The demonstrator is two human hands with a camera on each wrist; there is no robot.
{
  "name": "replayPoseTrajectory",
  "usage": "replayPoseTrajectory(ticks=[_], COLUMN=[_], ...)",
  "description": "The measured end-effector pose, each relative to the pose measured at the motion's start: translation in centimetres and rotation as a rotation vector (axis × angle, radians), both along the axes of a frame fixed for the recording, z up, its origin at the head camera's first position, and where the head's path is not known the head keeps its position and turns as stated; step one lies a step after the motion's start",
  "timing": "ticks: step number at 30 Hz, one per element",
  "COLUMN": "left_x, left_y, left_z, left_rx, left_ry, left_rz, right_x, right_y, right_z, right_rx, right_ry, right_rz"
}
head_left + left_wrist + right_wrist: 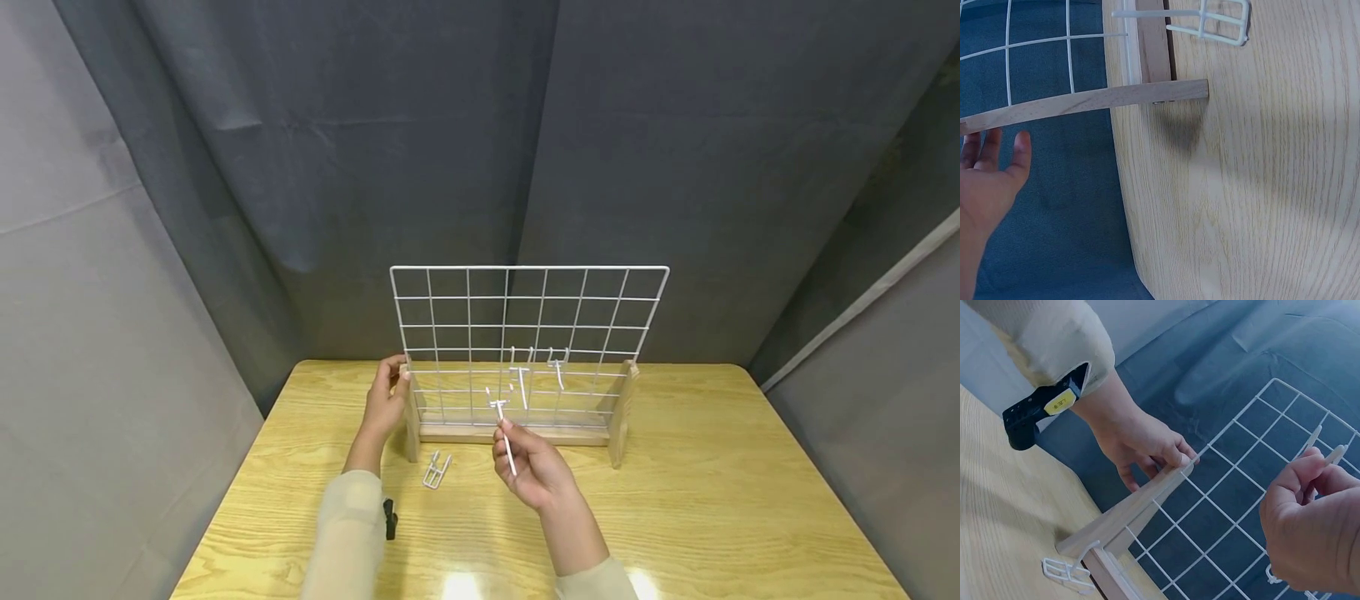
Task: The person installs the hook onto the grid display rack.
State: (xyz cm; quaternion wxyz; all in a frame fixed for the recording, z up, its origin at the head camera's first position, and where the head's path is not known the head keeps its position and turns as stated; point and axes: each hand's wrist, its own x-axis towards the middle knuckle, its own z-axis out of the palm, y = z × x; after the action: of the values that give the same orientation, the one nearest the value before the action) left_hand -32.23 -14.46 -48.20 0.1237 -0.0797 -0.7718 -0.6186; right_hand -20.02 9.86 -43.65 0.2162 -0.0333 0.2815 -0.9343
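Right hand [536, 477] pinches the stem of a white hook [509, 454] between thumb and fingers, in front of the lower middle of the white wire grid [503, 326]; can't tell whether the hook touches the wires. Left hand [383, 410] grips the top of the left wooden upright [412, 427], thumb on one side, fingers on the other, toward the back-left corner of the bench [712, 467]. Grid stands upright between two wooden supports near the bench's back edge, wooden base bar [480, 433] along the bottom. Two more white hooks [522, 387] hang on it, right of middle, side by side. A loose hook [438, 472] lies on the bench just in front of the base bar's left end. Black device [390, 519] on the left sleeve; dark curtain [360, 167] behind the back edge.
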Motion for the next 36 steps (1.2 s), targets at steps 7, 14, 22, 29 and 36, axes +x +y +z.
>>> replayPoseTrajectory(ticks=[7, 14, 22, 29, 36], left_x=[1.5, 1.6, -0.2, -0.3, 0.0], left_y=[0.3, 0.3, -0.2, -0.2, -0.2], left_z=[1.9, 2.1, -0.2, -0.4, -0.2], left_rx=[0.018, 0.019, 0.002, -0.004, 0.015], left_ry=[-0.009, 0.008, 0.021, 0.023, 0.012], left_rz=[-0.022, -0.028, -0.005, -0.003, -0.021], right_x=[-1.9, -3.7, -5.1, -4.5, -3.9], right_y=[-0.7, -1.7, -3.1, -3.4, -3.9], right_z=[0.7, 1.4, 1.8, 1.9, 1.9], right_rx=[-0.018, -0.038, -0.096, -0.096, -0.104], right_ry=[-0.074, -0.166, -0.239, -0.239, -0.251], right_rz=[-0.014, -0.069, -0.142, -0.162, -0.171])
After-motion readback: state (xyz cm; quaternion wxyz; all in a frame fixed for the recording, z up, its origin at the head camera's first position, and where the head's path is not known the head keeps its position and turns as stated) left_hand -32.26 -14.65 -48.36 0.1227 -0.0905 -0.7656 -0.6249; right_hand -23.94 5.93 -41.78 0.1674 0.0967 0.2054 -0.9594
